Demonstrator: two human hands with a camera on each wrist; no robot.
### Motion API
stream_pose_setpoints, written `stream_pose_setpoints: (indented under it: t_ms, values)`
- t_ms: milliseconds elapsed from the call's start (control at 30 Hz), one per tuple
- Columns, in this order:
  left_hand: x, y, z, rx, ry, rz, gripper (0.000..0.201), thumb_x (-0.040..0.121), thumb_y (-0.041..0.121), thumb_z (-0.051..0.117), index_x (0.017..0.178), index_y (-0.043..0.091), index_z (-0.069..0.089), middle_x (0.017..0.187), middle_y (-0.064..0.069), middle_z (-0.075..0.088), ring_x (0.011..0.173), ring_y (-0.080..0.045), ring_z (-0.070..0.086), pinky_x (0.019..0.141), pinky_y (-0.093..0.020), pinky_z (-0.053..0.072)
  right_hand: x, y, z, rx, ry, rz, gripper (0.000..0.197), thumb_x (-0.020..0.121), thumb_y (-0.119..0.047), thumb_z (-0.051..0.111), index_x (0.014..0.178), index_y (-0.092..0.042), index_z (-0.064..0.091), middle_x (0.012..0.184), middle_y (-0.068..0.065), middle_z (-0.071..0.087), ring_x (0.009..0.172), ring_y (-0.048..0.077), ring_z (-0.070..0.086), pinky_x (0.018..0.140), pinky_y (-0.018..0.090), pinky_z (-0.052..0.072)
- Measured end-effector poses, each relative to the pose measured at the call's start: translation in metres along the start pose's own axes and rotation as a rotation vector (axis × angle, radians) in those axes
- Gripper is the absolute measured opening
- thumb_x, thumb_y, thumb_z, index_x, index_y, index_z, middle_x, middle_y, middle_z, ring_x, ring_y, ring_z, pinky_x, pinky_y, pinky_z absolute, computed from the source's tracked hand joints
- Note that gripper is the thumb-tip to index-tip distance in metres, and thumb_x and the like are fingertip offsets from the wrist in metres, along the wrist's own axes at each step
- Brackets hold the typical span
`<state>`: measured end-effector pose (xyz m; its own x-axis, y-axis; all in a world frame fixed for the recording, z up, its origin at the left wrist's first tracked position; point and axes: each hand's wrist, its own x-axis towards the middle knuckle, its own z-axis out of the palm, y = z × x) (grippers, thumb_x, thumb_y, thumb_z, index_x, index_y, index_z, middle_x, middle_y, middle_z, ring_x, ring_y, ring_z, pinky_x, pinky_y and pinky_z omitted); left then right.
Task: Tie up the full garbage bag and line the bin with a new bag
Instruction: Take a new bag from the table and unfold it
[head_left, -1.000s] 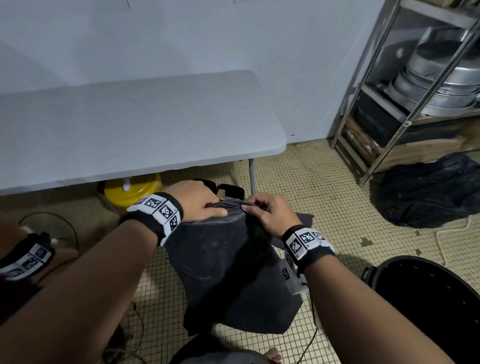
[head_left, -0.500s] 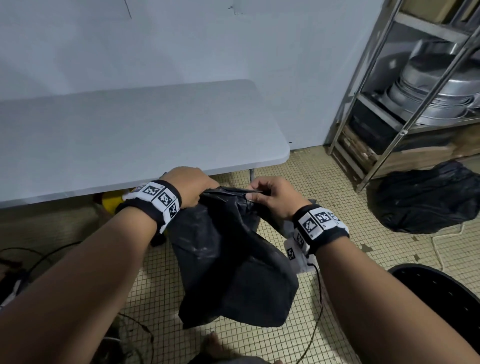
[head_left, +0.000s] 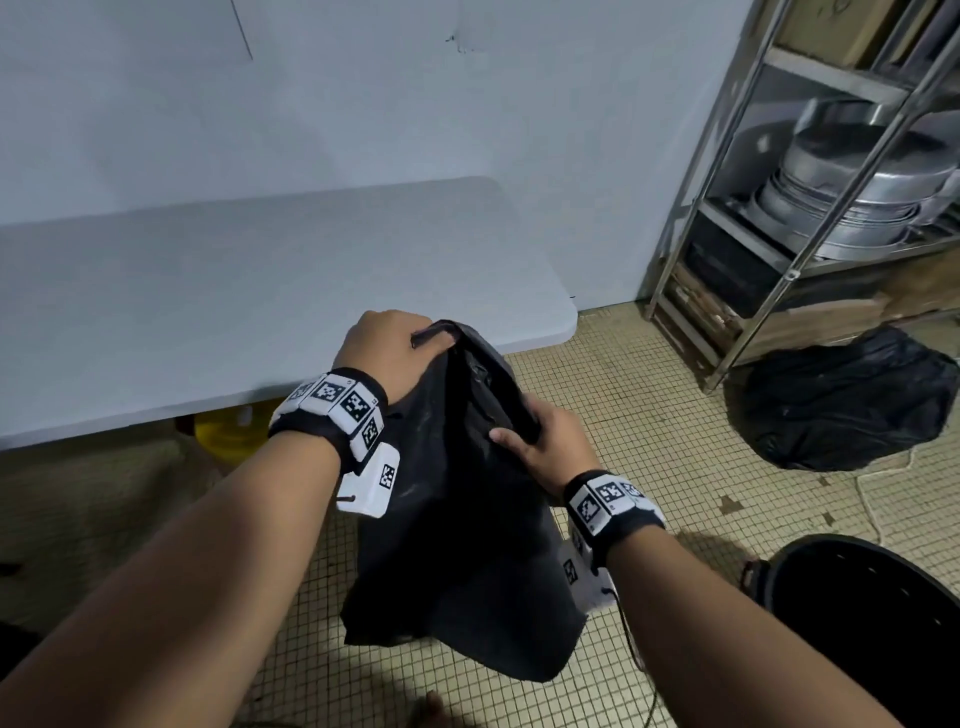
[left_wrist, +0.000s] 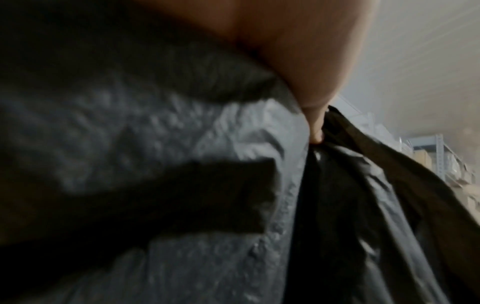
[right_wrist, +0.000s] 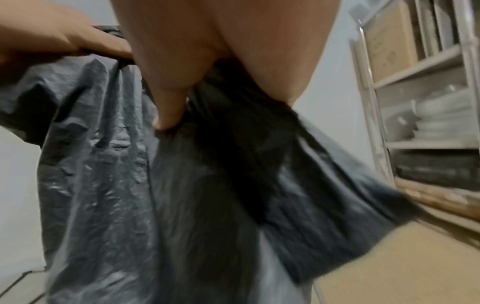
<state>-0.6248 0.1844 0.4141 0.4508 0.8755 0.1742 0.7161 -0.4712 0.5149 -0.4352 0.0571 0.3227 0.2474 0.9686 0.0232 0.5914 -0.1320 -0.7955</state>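
A new black garbage bag (head_left: 457, 545) hangs in the air in front of me, its mouth held between both hands. My left hand (head_left: 395, 345) grips the far edge of the mouth, up near the table edge. My right hand (head_left: 540, 441) pinches the near edge, lower and closer to me. In the right wrist view the thumb (right_wrist: 168, 107) presses into the crumpled bag (right_wrist: 130, 185). The left wrist view is filled with the bag (left_wrist: 182, 144). The black bin (head_left: 872, 623) stands at the lower right on the floor. A full black garbage bag (head_left: 841, 400) lies by the shelf.
A grey folding table (head_left: 234, 291) stands against the wall just beyond the hands. A metal shelf rack (head_left: 810, 208) with stacked metal pans is at the right. A yellow container (head_left: 223, 431) sits under the table. A white cord (head_left: 872, 493) runs over the tiled floor.
Both hands have lifted the bag higher and pulled its mouth apart: the left hand moved up and away, the right drew back toward me. The camera view has tilted up.
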Motion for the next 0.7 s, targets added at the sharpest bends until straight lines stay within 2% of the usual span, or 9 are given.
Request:
stream_pose_setpoints:
  t_ms: [67, 133, 200, 300, 400, 533, 600, 667, 700]
  values:
    - [0.002, -0.003, -0.001, -0.065, 0.006, -0.075, 0.054, 0.091, 0.052, 0.06, 0.062, 0.008, 0.055, 0.057, -0.008, 0.059, 0.066, -0.032, 0.06, 0.062, -0.037, 0.048, -0.002, 0.0, 0.008, 0.129, 0.024, 0.045, 0.017, 0.087, -0.032, 0.076, 0.101, -0.024, 0.073, 0.091, -0.006, 0.076, 0.088, 0.012, 0.07, 0.082, 0.031, 0.055]
    - [-0.001, -0.007, 0.002, -0.114, 0.019, -0.125, 0.055, 0.09, 0.053, 0.063, 0.059, 0.009, 0.052, 0.055, -0.007, 0.059, 0.065, -0.031, 0.061, 0.06, -0.036, 0.047, 0.001, -0.005, 0.011, 0.205, 0.078, 0.07, 0.008, 0.088, -0.027, 0.075, 0.091, -0.019, 0.073, 0.084, -0.002, 0.075, 0.081, 0.016, 0.07, 0.079, 0.037, 0.057]
    - [-0.005, -0.012, 0.01, -0.17, 0.028, -0.135, 0.049, 0.086, 0.055, 0.068, 0.065, 0.011, 0.058, 0.06, -0.003, 0.064, 0.066, -0.023, 0.063, 0.062, -0.033, 0.048, 0.006, -0.013, 0.012, 0.269, 0.127, 0.059, 0.015, 0.09, -0.021, 0.073, 0.103, -0.012, 0.071, 0.092, 0.002, 0.075, 0.088, 0.019, 0.071, 0.084, 0.041, 0.057]
    - [-0.014, -0.015, 0.025, -0.244, -0.023, -0.096, 0.033, 0.082, 0.051, 0.074, 0.082, 0.018, 0.068, 0.076, 0.006, 0.071, 0.073, -0.011, 0.066, 0.069, -0.029, 0.051, 0.014, -0.025, 0.011, 0.333, 0.183, 0.044, 0.028, 0.091, -0.014, 0.071, 0.117, -0.011, 0.062, 0.103, 0.004, 0.074, 0.094, 0.017, 0.072, 0.088, 0.043, 0.058]
    - [-0.02, -0.016, 0.041, -0.316, -0.057, -0.064, 0.023, 0.085, 0.043, 0.075, 0.091, 0.022, 0.069, 0.083, 0.01, 0.073, 0.077, -0.008, 0.068, 0.072, -0.029, 0.055, 0.018, -0.027, 0.01, 0.299, 0.234, 0.082, 0.028, 0.092, -0.016, 0.07, 0.117, -0.014, 0.058, 0.101, 0.004, 0.075, 0.092, 0.018, 0.072, 0.085, 0.045, 0.059]
    - [-0.028, -0.009, 0.059, -0.45, -0.1, -0.068, 0.018, 0.087, 0.044, 0.072, 0.092, 0.026, 0.072, 0.085, 0.014, 0.075, 0.081, 0.0, 0.069, 0.072, -0.023, 0.054, 0.017, -0.028, 0.006, 0.293, 0.323, 0.124, 0.022, 0.092, -0.015, 0.069, 0.112, -0.014, 0.06, 0.099, 0.006, 0.074, 0.089, 0.021, 0.072, 0.082, 0.046, 0.059]
    - [-0.032, 0.0, 0.068, -0.644, -0.177, -0.125, 0.025, 0.083, 0.048, 0.071, 0.096, 0.026, 0.074, 0.088, 0.01, 0.077, 0.085, -0.005, 0.071, 0.074, -0.028, 0.054, 0.014, -0.031, 0.004, 0.368, 0.316, 0.145, 0.017, 0.093, -0.012, 0.067, 0.109, -0.011, 0.061, 0.098, 0.01, 0.074, 0.088, 0.025, 0.072, 0.082, 0.048, 0.059]
    - [-0.033, 0.008, 0.072, -0.998, -0.301, -0.295, 0.045, 0.081, 0.046, 0.068, 0.115, 0.017, 0.071, 0.096, -0.004, 0.075, 0.081, -0.021, 0.071, 0.073, -0.035, 0.052, 0.008, -0.034, 0.001, 0.568, 0.263, 0.166, 0.017, 0.094, -0.009, 0.065, 0.11, -0.007, 0.062, 0.1, 0.016, 0.074, 0.091, 0.029, 0.072, 0.085, 0.047, 0.059]
    - [-0.034, 0.011, 0.073, -1.17, -0.367, -0.381, 0.053, 0.084, 0.043, 0.063, 0.126, 0.01, 0.064, 0.102, -0.01, 0.072, 0.077, -0.025, 0.068, 0.069, -0.036, 0.052, 0.005, -0.034, -0.001, 0.643, 0.225, 0.164, 0.022, 0.093, -0.009, 0.067, 0.114, -0.007, 0.062, 0.104, 0.018, 0.073, 0.095, 0.03, 0.071, 0.088, 0.046, 0.058]
